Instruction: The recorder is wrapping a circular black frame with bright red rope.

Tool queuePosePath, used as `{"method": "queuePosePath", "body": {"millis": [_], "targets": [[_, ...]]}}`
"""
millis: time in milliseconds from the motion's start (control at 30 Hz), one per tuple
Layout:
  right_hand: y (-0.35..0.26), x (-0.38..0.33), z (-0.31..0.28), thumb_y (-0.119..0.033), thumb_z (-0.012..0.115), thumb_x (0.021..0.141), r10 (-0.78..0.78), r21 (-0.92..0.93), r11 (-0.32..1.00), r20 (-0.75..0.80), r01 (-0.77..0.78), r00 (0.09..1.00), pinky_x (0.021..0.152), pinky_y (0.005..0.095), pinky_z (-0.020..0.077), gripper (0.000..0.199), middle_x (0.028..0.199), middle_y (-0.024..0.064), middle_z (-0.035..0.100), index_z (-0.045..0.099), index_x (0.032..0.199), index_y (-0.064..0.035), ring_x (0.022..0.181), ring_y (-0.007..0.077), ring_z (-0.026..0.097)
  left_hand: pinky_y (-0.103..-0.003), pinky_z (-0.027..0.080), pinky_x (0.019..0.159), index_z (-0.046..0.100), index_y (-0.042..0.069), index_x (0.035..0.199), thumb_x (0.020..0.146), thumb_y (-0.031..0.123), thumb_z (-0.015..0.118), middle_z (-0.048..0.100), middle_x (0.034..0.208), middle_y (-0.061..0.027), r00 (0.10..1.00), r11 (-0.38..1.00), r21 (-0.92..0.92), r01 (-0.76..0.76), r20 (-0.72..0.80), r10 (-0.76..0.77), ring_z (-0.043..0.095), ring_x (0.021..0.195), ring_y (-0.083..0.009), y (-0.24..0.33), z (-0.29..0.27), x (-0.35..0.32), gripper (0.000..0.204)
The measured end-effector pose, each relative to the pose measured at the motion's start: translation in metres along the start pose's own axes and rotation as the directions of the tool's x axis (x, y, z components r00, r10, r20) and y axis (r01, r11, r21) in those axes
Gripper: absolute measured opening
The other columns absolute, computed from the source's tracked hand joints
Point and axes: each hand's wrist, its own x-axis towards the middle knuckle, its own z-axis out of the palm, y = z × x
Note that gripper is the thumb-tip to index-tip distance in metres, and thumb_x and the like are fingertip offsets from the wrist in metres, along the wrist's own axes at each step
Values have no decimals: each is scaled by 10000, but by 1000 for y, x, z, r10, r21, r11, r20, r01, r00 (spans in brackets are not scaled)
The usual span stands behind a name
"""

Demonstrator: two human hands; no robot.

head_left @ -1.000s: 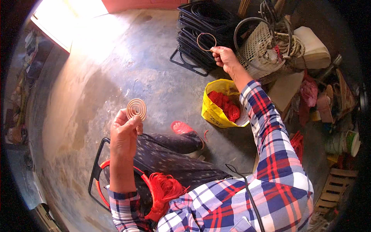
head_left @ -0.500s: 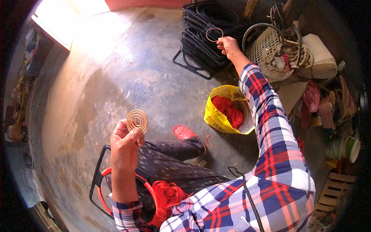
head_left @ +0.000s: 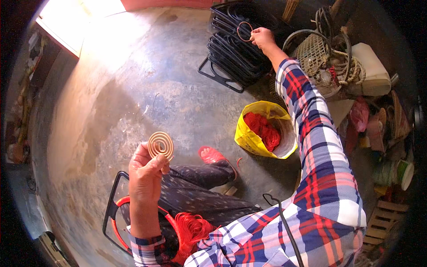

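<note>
Pinching a tan spiral coil (head_left: 154, 144) in our left hand (head_left: 147, 173), we are holding it narrowly at its lower edge, the loops standing just above that grip; with our right hand (head_left: 263, 39), arm outstretched, we are gripping a thin ring (head_left: 238, 34) by its edge, the ring projecting to the left of that grip; a stack of black frames (head_left: 235, 58) is lying beside and below the right grip; a yellow bag (head_left: 246, 141), containing red cord (head_left: 267, 133), is standing farther below it; red strands (head_left: 192, 228) are hanging below and right of the left grip.
</note>
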Motion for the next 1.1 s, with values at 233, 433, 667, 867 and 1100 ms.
{"method": "queuePosePath", "body": {"millis": [233,433,667,867,1100], "targets": [[-1,27,-10,-129,672,767,-146,-335,931,31,148,989,629,387,539,135,776,136,695,708,870,-49,676,272,670,-223,421,581,541,27,1027,786,85,724,607,887,-39,1000,1000,-8,8,-9,-8,536,675,-97,1,6,-3,307],[9,36,-20,-180,623,810,-222,-711,677,49,190,974,782,399,529,166,948,122,695,728,926,-124,879,301,665,-226,428,577,545,29,1012,784,74,721,610,865,-39,999,1000,-20,20,-28,-21,540,651,-101,0,9,-6,291],[18,47,-29,-214,545,859,-106,-775,629,3,69,994,860,443,525,251,1035,175,679,721,969,-72,982,371,647,-230,430,573,543,33,1002,783,65,717,609,862,-37,998,999,-19,37,-58,-38,540,643,-104,0,12,-6,281],[21,42,-26,-217,533,877,-110,-778,618,60,116,992,844,460,529,286,1057,221,662,705,977,-11,975,397,646,-230,428,574,537,35,994,780,64,719,602,858,-33,997,999,2,44,-58,-44,535,646,-102,1,9,-7,283],[13,39,-26,-195,548,866,-24,-804,594,11,23,1000,879,474,513,269,1082,223,656,706,1014,-35,1014,400,634,-227,426,574,537,33,996,782,71,714,599,851,-34,997,999,16,49,-61,-48,528,636,-98,1,11,-5,280]]}}
